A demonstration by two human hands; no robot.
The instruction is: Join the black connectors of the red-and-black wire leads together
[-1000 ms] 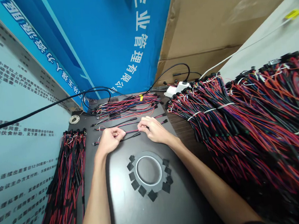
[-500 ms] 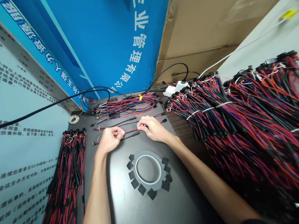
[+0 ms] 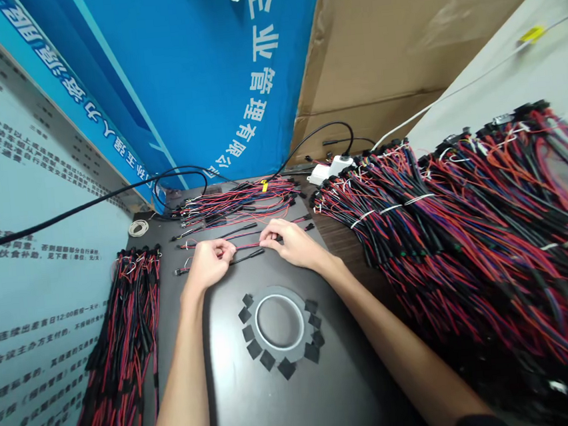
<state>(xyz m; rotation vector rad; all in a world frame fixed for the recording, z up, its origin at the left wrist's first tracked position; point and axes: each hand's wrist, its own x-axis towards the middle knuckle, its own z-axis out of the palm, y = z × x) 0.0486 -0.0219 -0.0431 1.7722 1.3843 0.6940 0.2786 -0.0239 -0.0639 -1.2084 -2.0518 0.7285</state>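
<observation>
Between my two hands a thin red and dark wire harness runs level, just above the grey table. My left hand pinches its left part, and my right hand pinches it farther right. Both hands are closed, with fingertips together. Directly below the harness lies a black cable piece, partly behind my left hand. Another black cable lies just beyond it. Nearer to me rests a grey ring with several black tape squares stuck around its edge.
A pile of wire harnesses lies at the table's back. Large tied bundles fill the right side, and another bundle lies at left. A white plug block and a black cable are behind. A blue printed panel stands at the back.
The whole view has shifted slightly. Both hands keep their pinch on the wire harness, almost unmoved.
</observation>
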